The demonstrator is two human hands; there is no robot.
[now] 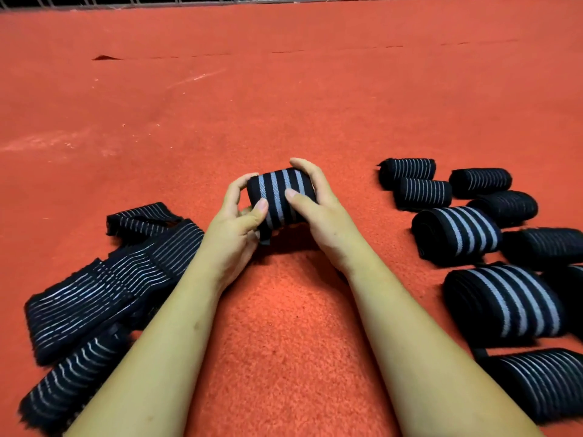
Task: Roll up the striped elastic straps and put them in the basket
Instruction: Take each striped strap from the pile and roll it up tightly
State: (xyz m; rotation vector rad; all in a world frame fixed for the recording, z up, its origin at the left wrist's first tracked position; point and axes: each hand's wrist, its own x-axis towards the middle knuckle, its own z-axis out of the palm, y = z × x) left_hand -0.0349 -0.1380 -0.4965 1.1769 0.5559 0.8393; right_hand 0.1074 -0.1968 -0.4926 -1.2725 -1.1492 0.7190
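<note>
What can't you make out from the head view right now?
Basket: nowhere in the head view.
Held roll: both ends mostly covered by the left hand and right hand.
Rolled straps: rightmost ones cut off by the frame edge.
Unrolled straps: overlapping, partly under the left forearm; count unclear.

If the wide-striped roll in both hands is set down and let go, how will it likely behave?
Its loose end hangs free by the left hand, so the roll may unwind. Being a cylinder, it could roll, though the carpet likely damps that.
</note>
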